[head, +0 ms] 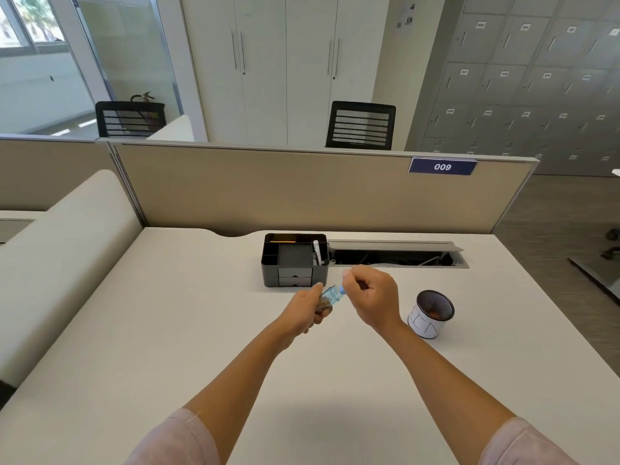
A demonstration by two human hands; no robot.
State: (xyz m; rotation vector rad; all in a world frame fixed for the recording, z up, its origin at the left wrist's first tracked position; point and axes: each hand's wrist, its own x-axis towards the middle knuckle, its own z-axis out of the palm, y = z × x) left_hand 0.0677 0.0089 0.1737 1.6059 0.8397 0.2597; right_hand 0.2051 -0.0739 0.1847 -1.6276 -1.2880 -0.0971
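My left hand [307,312] grips a small clear blue bottle [332,294] with brownish contents, tilted with its neck up and to the right, above the middle of the white desk [167,330]. My right hand [372,293] is at the bottle's top, its fingers curled and pinching the blue cap [342,289]. The lower part of the bottle is hidden inside my left fist.
A black desk organiser [295,260] with small drawers stands just behind my hands. A black mesh cup [431,313] with a white paper label sits to the right. An open cable trough [396,256] runs along the back, under a beige partition [302,193].
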